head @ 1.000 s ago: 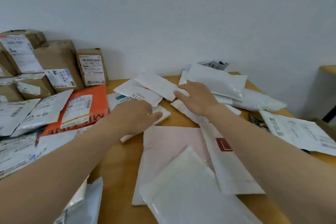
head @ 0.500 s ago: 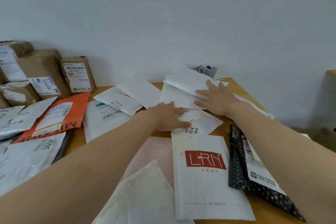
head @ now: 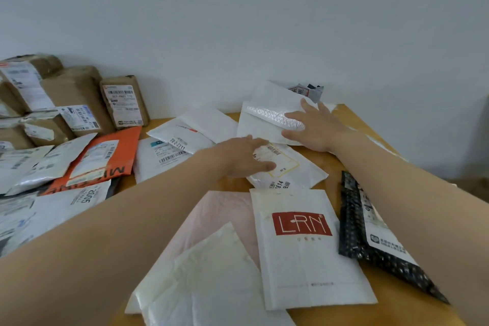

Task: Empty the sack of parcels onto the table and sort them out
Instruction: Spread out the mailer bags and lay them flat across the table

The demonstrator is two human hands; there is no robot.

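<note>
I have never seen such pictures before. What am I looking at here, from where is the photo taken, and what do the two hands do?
No machine here: a person wears a camera on the head, looking down at their own bare arms. The wooden table is covered with flat mail bags; brown parcels stand against the wall at the left. The left hand lies flat on a white labelled mailer. The right hand presses on a white bubble mailer, its fingers spread. Neither hand grips anything. Nearer lie a white LRN bag and a black patterned bag.
</note>
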